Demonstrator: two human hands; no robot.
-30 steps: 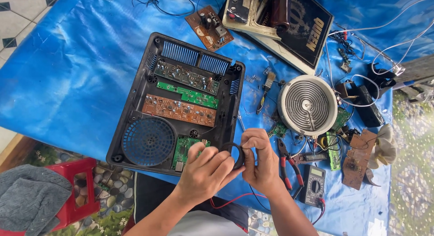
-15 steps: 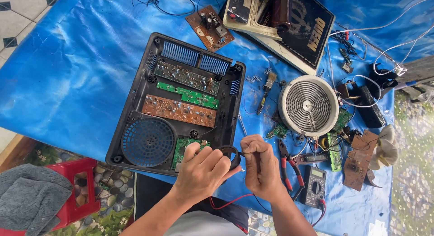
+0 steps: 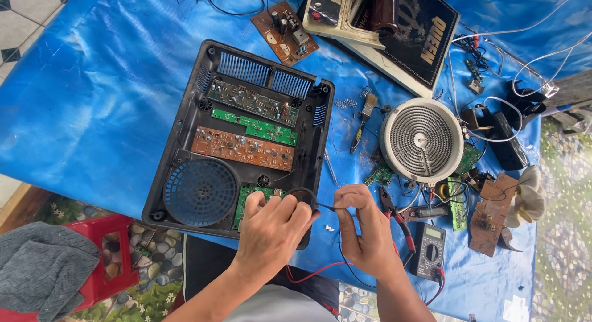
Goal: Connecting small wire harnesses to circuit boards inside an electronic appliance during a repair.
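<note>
We have a thin black cable [image 3: 308, 195] in hand, looped at the near right corner of the open black appliance housing [image 3: 185, 131], just beside the small green board [image 3: 250, 202] seated there. Left hand [image 3: 271, 232] rests on that corner, fingers curled over the loop; whether they pinch it we cannot tell. Right hand [image 3: 364, 229] sits just right of the housing, thumb and forefinger closed on the cable's free end.

Outward: brown board [image 3: 240, 148] and fan grille [image 3: 200, 192] inside the housing; round coil heater [image 3: 422, 140], red-handled pliers [image 3: 394, 217] and multimeter [image 3: 430, 249] lie on the blue tarp [image 3: 92, 94] to the right.

Risk, as we judge it: a hard pull on the cable could strain its joint at the green board. Loose screws and springs near the right hand could be swept off the tarp.
</note>
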